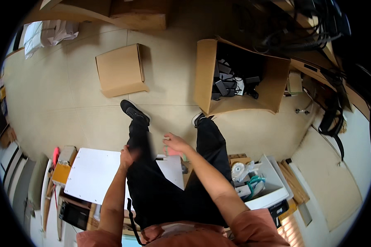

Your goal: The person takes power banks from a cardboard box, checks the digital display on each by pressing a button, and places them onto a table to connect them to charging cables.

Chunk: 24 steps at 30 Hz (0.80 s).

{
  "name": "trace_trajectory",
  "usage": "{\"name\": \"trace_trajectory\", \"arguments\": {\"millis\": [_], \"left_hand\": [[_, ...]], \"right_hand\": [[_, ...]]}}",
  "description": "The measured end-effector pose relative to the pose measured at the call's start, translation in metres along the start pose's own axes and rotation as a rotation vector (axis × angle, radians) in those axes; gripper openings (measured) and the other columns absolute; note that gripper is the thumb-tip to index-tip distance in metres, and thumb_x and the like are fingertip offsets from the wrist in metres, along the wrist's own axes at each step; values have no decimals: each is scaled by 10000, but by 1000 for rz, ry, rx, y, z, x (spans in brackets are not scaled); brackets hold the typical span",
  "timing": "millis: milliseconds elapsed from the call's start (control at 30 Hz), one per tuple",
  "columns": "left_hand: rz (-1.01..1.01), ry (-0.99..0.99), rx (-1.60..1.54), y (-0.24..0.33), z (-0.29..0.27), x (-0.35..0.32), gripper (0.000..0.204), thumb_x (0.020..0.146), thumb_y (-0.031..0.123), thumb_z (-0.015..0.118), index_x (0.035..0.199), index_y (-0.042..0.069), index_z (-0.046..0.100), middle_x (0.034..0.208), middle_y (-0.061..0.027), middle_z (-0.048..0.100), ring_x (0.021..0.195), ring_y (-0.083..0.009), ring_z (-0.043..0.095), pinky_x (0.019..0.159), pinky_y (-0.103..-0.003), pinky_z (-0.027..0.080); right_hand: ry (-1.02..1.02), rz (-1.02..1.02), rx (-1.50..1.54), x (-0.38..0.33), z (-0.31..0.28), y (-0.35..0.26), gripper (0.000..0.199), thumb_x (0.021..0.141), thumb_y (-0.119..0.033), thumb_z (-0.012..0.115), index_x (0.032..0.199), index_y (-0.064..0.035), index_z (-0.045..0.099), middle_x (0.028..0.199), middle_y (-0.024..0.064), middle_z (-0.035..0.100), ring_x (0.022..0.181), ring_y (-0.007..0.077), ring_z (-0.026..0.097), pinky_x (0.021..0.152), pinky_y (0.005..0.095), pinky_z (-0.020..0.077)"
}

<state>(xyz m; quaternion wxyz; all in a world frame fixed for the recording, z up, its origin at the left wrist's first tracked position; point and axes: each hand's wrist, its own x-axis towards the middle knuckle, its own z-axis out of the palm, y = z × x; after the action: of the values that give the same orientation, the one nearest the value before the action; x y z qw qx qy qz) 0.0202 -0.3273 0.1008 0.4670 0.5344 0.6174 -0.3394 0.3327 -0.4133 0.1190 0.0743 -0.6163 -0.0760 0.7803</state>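
My left hand [129,156] is over my left thigh, its fingers closed round a dark object [146,145] that is smeared by motion, so I cannot make out its kind. To its right, my right hand [176,143] hovers between my legs with its visible fingers apart. Just under the right hand shows a small pink and green piece [174,152]; whether the hand touches it I cannot tell. A white board [97,171] lies to the left of my legs, and part of a white surface [171,169] shows between them.
On the floor ahead are a closed cardboard box [118,68] and, to its right, a large open carton [206,76] holding black adapters and cables [228,82]. A white bin [272,191] with tape and bags stands by my right leg. Dark cables [305,39] hang at upper right.
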Motion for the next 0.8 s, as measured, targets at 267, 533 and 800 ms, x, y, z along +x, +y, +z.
{"name": "trace_trajectory", "arguments": {"millis": [267, 533, 800], "left_hand": [[138, 183, 665, 115, 92, -61, 755, 750, 491, 717, 1312, 33, 507, 1240, -224, 534, 1157, -434, 516, 925, -524, 497], [953, 54, 442, 318, 169, -72, 149, 810, 109, 650, 941, 40, 630, 936, -162, 671, 825, -345, 650, 718, -448, 518], [843, -282, 568, 359, 302, -23, 204, 822, 94, 633, 1019, 52, 603, 902, -153, 611, 815, -342, 615, 705, -431, 501]], "right_hand": [[196, -337, 69, -47, -156, 67, 490, 888, -399, 619, 1287, -119, 572, 1042, 157, 712, 979, 323, 679, 864, 431, 520], [625, -544, 673, -40, -326, 139, 491, 906, -339, 646, 1287, -51, 533, 997, 127, 702, 936, 276, 669, 843, 379, 510], [538, -129, -193, 62, -360, 96, 577, 905, -329, 578, 1385, -31, 458, 1438, 180, 466, 1374, 343, 390, 1138, 418, 344]]}}
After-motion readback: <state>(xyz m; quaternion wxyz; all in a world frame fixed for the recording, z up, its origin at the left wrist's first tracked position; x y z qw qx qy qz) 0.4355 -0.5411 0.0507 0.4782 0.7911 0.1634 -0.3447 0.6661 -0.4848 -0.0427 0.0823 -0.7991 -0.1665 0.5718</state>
